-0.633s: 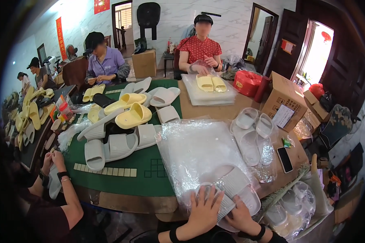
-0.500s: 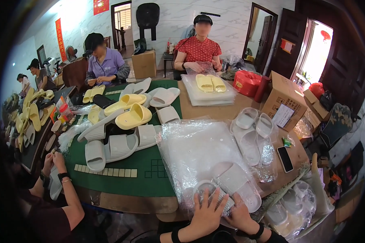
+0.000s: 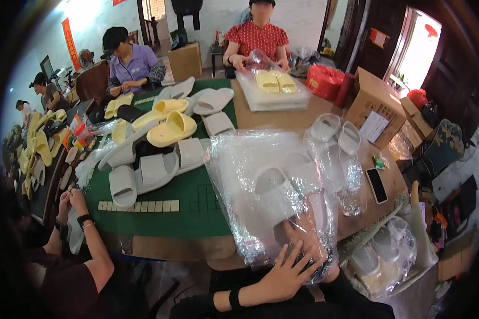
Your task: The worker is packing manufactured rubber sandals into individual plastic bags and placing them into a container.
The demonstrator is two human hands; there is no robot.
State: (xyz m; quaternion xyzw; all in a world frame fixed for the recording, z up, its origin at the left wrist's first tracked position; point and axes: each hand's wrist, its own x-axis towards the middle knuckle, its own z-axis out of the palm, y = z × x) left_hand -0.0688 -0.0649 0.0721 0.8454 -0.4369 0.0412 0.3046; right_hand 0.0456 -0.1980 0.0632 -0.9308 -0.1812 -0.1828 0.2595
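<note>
My left hand (image 3: pixel 288 271) lies with fingers spread over the near end of a clear plastic bag (image 3: pixel 245 234). Inside that bag, my right hand (image 3: pixel 303 239) reaches forward with its thumb apart from its fingers, seen blurred through the film. Its fingertips are close to the heel end of a grey slide slipper (image 3: pixel 278 199) with a ribbed strap. A second grey slipper (image 3: pixel 318 207) shows through the film to its right; glare hides part of it. The bag rests on a stack of clear bags (image 3: pixel 234 154).
Right of the stack are bagged grey slippers (image 3: pixel 331 165), a phone (image 3: pixel 377 185) and a cardboard box (image 3: pixel 372 109). An open carton (image 3: pixel 351 242) holds more bagged slippers. Loose grey (image 3: pixel 157 173) and yellow slippers (image 3: pixel 171 129) cover the green mat. Other people work around the table.
My right hand has gone deeper into the bag, and the grey slippers have moved farther from me inside it. My left hand has shifted slightly right and nearer to me.
</note>
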